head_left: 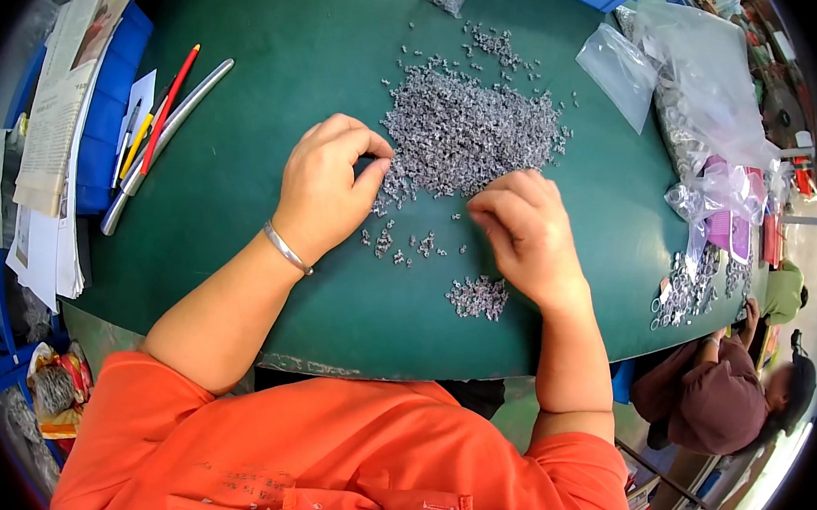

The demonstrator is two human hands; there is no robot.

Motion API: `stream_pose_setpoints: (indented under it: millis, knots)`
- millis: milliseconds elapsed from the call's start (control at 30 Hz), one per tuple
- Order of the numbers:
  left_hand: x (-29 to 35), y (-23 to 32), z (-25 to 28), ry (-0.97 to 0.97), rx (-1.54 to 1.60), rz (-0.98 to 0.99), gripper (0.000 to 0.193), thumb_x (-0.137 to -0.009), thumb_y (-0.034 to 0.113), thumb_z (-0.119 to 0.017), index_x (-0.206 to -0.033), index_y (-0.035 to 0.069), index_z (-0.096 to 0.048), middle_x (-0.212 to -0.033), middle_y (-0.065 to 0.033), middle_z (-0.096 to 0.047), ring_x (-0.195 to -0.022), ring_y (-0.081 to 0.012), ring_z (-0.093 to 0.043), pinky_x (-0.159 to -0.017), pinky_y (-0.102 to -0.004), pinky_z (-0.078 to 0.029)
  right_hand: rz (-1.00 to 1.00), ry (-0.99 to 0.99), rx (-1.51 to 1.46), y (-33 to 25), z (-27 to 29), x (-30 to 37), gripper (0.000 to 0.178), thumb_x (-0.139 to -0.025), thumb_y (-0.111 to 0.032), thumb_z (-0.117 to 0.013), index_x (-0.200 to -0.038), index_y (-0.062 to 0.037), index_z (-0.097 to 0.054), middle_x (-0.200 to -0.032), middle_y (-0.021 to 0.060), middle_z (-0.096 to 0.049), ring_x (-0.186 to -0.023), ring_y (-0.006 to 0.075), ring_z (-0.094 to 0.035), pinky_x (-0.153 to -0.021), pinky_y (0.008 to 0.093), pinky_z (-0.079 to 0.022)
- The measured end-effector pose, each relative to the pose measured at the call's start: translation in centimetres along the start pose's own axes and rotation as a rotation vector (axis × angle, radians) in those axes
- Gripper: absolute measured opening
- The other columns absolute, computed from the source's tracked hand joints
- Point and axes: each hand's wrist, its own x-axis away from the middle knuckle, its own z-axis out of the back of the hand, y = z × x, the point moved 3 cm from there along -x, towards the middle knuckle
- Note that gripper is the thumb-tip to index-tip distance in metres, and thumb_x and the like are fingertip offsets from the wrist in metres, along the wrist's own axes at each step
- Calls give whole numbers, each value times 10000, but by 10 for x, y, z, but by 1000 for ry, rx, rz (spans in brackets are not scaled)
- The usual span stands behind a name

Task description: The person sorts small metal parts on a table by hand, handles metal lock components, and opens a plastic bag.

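A wide heap of small grey metallic-looking pieces (474,127) lies in the middle of the green tabletop (279,75). At the heap's left edge my left hand (330,185) is closed, thumb and forefinger pinched together; a silver bangle (286,248) circles that wrist. My right hand (529,230) hovers by the heap's lower right edge, its fingers curled into a pinch. Anything between either hand's fingertips is too small to make out. Nearer me lie a separate little pile of the same pieces (477,298) and a few loose clusters (384,244) between my hands.
On the left are a blue bin (111,111) with newspaper (70,89) over it, a red pencil (171,106) and a curved silvery strip (175,134). Clear plastic bags (700,86) and metal rings (685,293) cover the right side. Another person (716,390) sits at right.
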Motion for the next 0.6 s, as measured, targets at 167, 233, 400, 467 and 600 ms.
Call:
stream_pose_setpoints:
  millis: [167,233,400,467,600]
  knots:
    - [-1,1,1,8,-5,-19,57,-763,59,-709,-815,58,-686,-874,-84,-629,-861,-290,-612,-772,-387,-486,26,-113,58,-6,-7,-3,94,-745,-43,-699,-830,-68,-670,-859,46,-586,-849,246,-553,-740,366,-424]
    - [0,0,1,13,-10,-25,58,-762,58,-710,-814,58,-685,-874,-84,-627,-860,-291,-611,-771,-387,-486,41,-154,25,-8,-4,-2,99,-749,-49,-711,-841,-63,-678,-862,48,-590,-842,246,-557,-747,362,-424]
    - [0,-2,1,-8,-41,-48,89,-783,31,-704,-868,39,-683,-908,-66,-624,-792,-212,-586,-711,-313,-483,-11,-9,-11,-1,-2,-2,137,-761,-9,-721,-888,-44,-682,-896,75,-610,-839,276,-582,-751,377,-453]
    - [0,-2,1,0,-34,-55,90,-782,32,-704,-869,40,-683,-910,-68,-624,-789,-214,-583,-712,-314,-482,-67,135,-57,7,8,-3,145,-756,29,-696,-884,-37,-677,-879,94,-620,-816,302,-606,-716,392,-479]
    - [0,-1,1,-7,-21,-31,78,-773,42,-705,-847,46,-681,-895,-82,-624,-834,-258,-597,-749,-352,-485,-115,152,-80,15,15,1,153,-757,48,-680,-881,-41,-674,-857,98,-617,-798,300,-608,-700,377,-478]
